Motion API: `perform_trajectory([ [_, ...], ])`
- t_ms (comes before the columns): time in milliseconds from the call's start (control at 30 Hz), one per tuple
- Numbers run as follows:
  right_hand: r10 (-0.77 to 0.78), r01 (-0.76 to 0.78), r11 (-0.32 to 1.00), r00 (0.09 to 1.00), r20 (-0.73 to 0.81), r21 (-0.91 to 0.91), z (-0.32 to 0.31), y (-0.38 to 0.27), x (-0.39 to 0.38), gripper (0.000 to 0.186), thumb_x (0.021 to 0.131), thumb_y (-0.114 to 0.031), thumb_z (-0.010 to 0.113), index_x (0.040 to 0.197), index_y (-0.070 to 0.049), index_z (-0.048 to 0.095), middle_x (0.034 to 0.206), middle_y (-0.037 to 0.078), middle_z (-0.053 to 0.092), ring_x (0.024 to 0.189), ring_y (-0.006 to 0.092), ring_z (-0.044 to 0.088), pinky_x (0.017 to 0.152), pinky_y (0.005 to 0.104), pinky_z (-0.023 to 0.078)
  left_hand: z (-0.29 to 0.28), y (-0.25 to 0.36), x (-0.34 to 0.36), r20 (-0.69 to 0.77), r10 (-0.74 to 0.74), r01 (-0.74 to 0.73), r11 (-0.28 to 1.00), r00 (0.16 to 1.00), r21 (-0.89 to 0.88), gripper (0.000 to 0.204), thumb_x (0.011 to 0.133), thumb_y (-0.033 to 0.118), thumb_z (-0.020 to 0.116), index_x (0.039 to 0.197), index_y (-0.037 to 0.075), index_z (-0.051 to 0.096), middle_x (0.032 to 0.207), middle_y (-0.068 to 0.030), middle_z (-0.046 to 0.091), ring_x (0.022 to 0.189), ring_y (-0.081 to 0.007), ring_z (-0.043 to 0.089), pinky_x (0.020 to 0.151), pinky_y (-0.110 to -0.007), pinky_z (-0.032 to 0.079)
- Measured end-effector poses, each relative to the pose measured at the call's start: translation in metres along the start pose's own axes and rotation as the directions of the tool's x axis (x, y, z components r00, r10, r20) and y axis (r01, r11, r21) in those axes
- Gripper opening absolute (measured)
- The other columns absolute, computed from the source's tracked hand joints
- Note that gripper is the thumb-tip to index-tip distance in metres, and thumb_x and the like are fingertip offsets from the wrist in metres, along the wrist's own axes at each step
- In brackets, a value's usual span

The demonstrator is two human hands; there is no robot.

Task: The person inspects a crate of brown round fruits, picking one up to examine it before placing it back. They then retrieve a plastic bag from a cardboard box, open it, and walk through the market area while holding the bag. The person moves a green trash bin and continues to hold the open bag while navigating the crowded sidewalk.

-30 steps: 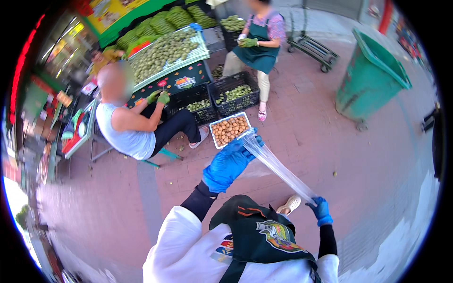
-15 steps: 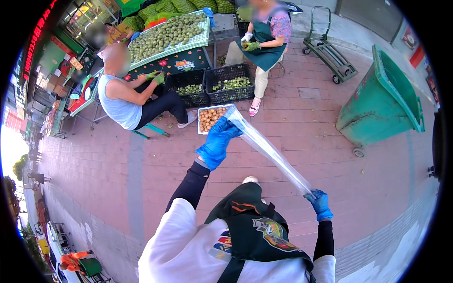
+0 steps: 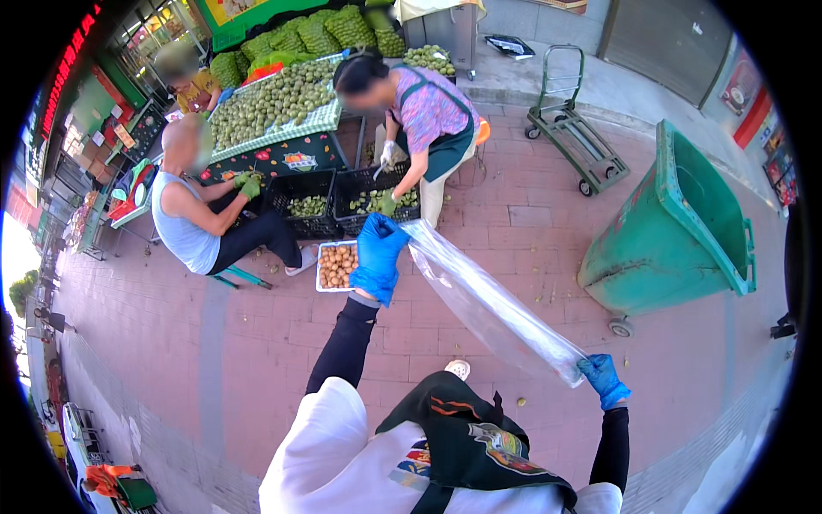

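Note:
A long clear plastic bag (image 3: 488,304) is stretched between my two hands, both in blue gloves. My left hand (image 3: 378,255) grips its upper end, raised out in front of me. My right hand (image 3: 604,379) pinches its lower end, close to my right side. Just beyond my left hand a white crate of brown nuts (image 3: 336,265) lies on the brick pavement.
Two people sort green fruit at black crates (image 3: 338,199) under a heaped stall table (image 3: 274,107); one sits, one bends over. A third person stands behind the stall. A large green wheeled bin (image 3: 672,236) stands at the right, a hand trolley (image 3: 574,141) behind it.
My view has tilted up and closer to the stall. The bag stays stretched between my hands; my left hand has risen toward the crates, and the right holds its end low.

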State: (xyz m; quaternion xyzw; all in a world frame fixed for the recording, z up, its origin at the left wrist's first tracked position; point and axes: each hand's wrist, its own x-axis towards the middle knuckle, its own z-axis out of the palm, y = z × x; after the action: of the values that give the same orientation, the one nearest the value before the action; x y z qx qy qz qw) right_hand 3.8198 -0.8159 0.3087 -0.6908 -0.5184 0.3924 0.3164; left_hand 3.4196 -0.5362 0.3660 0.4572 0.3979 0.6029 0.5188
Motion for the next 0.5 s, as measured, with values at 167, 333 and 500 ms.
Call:
perform_trajectory([
  [167, -0.029, 0.028, 0.993, 1.0, -0.011, -0.115, -0.056, 0.065, 0.024, 0.029, 0.077, -0.02, 0.064, 0.059, 0.002, 0.059, 0.048, 0.005, 0.051, 0.047, 0.008, 0.043, 0.046, 0.0284, 0.037, 0.031, 0.031, -0.016, 0.371, -0.213, 0.234, 0.972, 0.904, -0.013, 0.032, 0.077, -0.004, 0.058, 0.108, 0.0, 0.05, 0.106, -0.0103, 0.057, 0.093, -0.0152, 0.056, 0.084, -0.026, 0.044],
  [333, -0.154, 0.154, 0.965, 0.988, 0.017, -0.213, -0.104, 0.096, 0.063, 0.029, 0.075, -0.024, 0.067, 0.064, 0.002, 0.064, 0.057, 0.016, 0.059, 0.05, 0.019, 0.055, 0.054, 0.0334, 0.043, 0.066, 0.054, -0.087, 0.555, -0.308, 0.303, 0.947, 0.773, 0.104, 0.014, 0.08, 0.005, 0.058, 0.092, 0.0, 0.058, 0.087, -0.0045, 0.06, 0.079, -0.0108, 0.055, 0.072, -0.024, 0.045],
  [500, -0.346, 0.383, 0.781, 0.923, 0.168, -0.494, -0.155, 0.13, 0.089, 0.023, 0.065, -0.024, 0.071, 0.081, -0.008, 0.068, 0.076, 0.013, 0.063, 0.071, 0.0296, 0.059, 0.066, 0.0367, 0.046, 0.113, 0.069, -0.186, 0.725, -0.298, 0.07, 0.942, 0.62, 0.328, 0.014, 0.083, 0.015, 0.057, 0.085, 0.001, 0.059, 0.076, -0.004, 0.058, 0.068, -0.01, 0.052, 0.062, -0.022, 0.041],
])
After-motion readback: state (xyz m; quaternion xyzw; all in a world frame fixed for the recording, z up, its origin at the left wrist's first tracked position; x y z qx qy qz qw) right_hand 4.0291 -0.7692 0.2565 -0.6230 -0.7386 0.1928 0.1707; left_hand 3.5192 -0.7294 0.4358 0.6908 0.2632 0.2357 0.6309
